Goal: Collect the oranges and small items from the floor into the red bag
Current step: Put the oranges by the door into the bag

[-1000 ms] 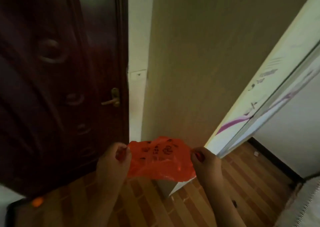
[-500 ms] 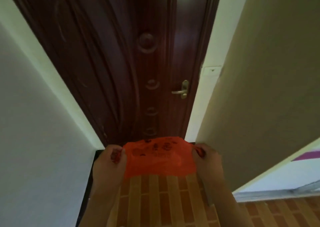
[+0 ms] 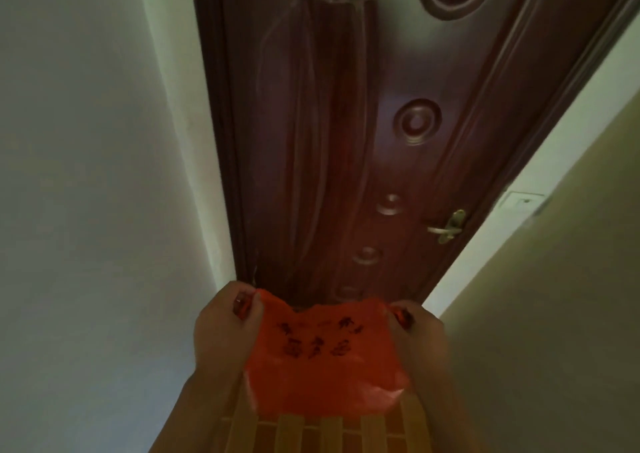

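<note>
A thin red plastic bag (image 3: pixel 325 366) with dark printed marks hangs stretched between my two hands at the bottom centre of the view. My left hand (image 3: pixel 225 331) pinches its upper left corner. My right hand (image 3: pixel 415 335) pinches its upper right corner. The bag looks flat and limp. No oranges or small items show in this view.
A dark red panelled door (image 3: pixel 346 158) with a brass handle (image 3: pixel 446 227) stands shut straight ahead. A pale wall (image 3: pixel 86 210) runs along the left and a beige wall (image 3: pixel 554 314) along the right. Wood-pattern floor (image 3: pixel 311 435) shows below the bag.
My view has swung left and upward, from the hallway and beige wall to the door. Both hands have kept hold of the bag, stretched between them.
</note>
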Demonstrator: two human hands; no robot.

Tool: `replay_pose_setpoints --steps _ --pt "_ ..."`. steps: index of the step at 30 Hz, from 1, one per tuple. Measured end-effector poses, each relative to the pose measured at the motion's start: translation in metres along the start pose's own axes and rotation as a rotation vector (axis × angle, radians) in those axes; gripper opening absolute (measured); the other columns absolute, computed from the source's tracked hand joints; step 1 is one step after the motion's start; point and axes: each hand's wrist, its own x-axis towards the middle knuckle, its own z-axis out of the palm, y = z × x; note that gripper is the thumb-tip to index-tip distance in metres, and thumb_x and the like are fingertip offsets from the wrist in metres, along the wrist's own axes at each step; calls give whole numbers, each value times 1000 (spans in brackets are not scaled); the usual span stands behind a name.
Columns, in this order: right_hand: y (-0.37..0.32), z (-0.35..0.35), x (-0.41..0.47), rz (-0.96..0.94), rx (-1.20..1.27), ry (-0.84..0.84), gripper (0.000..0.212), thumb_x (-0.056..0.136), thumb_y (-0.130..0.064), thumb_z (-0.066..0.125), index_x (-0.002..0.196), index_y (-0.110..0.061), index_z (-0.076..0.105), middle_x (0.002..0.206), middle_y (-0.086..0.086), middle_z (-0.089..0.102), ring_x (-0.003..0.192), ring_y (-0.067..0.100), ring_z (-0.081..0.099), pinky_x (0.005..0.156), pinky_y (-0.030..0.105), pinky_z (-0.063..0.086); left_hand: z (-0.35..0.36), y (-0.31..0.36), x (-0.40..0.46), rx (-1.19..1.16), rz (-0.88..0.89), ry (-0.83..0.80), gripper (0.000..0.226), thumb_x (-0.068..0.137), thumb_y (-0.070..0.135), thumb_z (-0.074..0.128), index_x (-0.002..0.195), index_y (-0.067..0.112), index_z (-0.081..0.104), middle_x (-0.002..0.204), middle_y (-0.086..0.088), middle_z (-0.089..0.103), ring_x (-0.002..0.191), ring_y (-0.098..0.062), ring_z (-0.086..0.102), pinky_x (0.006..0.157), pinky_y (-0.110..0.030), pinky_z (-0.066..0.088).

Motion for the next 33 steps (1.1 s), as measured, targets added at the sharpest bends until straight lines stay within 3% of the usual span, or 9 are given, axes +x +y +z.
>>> replay_pose_setpoints --steps 4,6,8,10,12,15,23,28,33 --pt "-16 45 3 -19 -28 -5 1 91 -25 77 91 -26 77 72 -18 66 71 -4 64 66 9 45 -11 -34 31 -13 -46 -28 14 93 26 74 88 34 64 77 15 68 73 -8 67 72 -41 60" --pt "-15 64 5 -16 -54 -19 3 90 -25 74 89 -27 76 67 -14 64 65 2 63 64 32 53 -11 -48 38 -2 -67 -45 17 93 27 74 85 36 63 75 16 67 72 -6 66 70 -37 58" --pt "-14 79 10 -12 -96 -37 6 88 -30 68 86 -28 74 63 -13 60 61 8 60 62 37 54 -9 -60 42 12 -99 -53 20 94 28 74 83 38 61 75 17 67 72 -4 65 66 -30 52" --pt "-19 90 17 -3 -127 -61 6 87 -32 68 87 -30 74 66 -18 58 66 6 59 65 30 50 -4 -72 47 11 -141 -56 20 94 27 74 83 38 61 75 16 68 72 -4 65 66 -29 51" --pt "-18 101 29 35 -124 -112 5 90 -19 74 91 -24 76 67 -22 54 66 0 55 65 12 39 3 -88 51 27 -212 -71 15 95 33 72 84 38 63 76 16 68 72 -6 66 70 -36 57" --pt "-10 122 47 71 -111 -221 14 94 -12 72 89 -26 73 72 -19 60 70 -1 59 64 5 39 18 -110 56 72 -285 -98 8 92 44 65 86 40 63 74 15 68 70 -9 67 70 -42 60" --pt "54 222 124 100 -35 -396 44 87 -7 78 74 -45 61 68 -14 66 77 -9 63 62 4 41 90 -169 91 201 -473 -135 15 88 30 77 87 39 65 76 22 68 62 -2 66 64 -36 59" --pt "110 290 161 111 -22 -472 29 89 -14 78 83 -40 66 71 -24 64 78 -10 63 64 5 42 144 -221 112 267 -503 -167 14 89 31 76 85 38 65 77 23 68 61 -2 65 60 -36 59" --pt "161 359 170 152 -30 -529 18 92 -22 76 89 -38 70 76 -22 67 76 -6 65 62 7 43 192 -291 123 308 -507 -200 16 87 31 79 84 39 65 74 22 68 59 -1 64 58 -36 58"
